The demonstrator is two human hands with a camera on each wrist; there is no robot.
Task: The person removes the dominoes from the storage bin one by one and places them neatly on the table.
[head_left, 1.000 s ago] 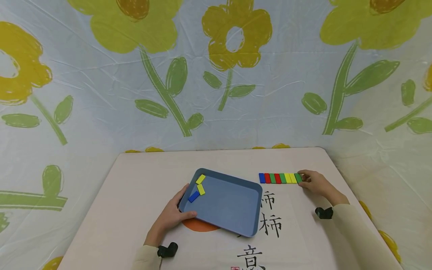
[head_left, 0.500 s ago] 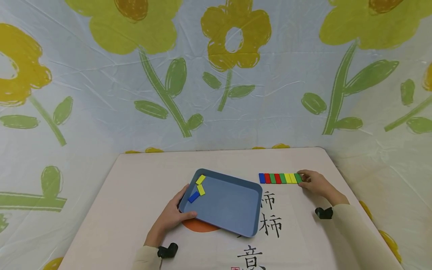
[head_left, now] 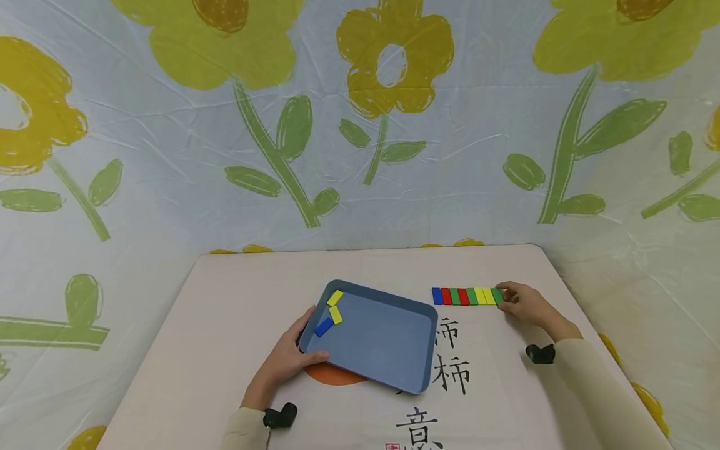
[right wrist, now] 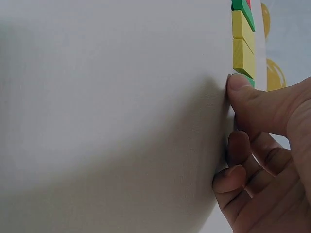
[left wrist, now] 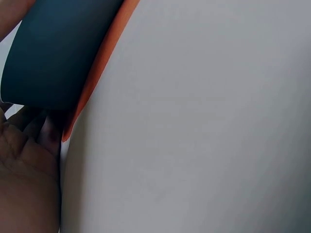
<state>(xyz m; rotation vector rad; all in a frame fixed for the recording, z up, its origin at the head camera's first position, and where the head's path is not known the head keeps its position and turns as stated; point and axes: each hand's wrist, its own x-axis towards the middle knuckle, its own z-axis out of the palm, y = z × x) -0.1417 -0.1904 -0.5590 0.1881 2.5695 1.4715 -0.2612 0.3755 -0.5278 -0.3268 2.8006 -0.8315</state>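
Note:
My left hand (head_left: 289,353) grips the left corner of a blue-grey tray (head_left: 371,337), thumb over its near rim and fingers at the side and underneath. Two yellow blocks (head_left: 335,314) and a blue block (head_left: 324,327) lie inside at the tray's left end. To the right, a straight row of small flat blocks (head_left: 463,296) in blue, red, green and yellow lies on the table. My right hand (head_left: 525,304) pinches the green block (head_left: 497,296) at the row's right end between thumb and fingers. In the right wrist view the thumb covers most of that block, beside the yellow blocks (right wrist: 243,55).
The pale table cover (head_left: 185,350) bears black brush characters (head_left: 452,375) and an orange printed shape (head_left: 334,375), partly under the tray. A flowered cloth (head_left: 360,206) hangs behind the table and along its sides. Each wrist wears a small black device (head_left: 280,415).

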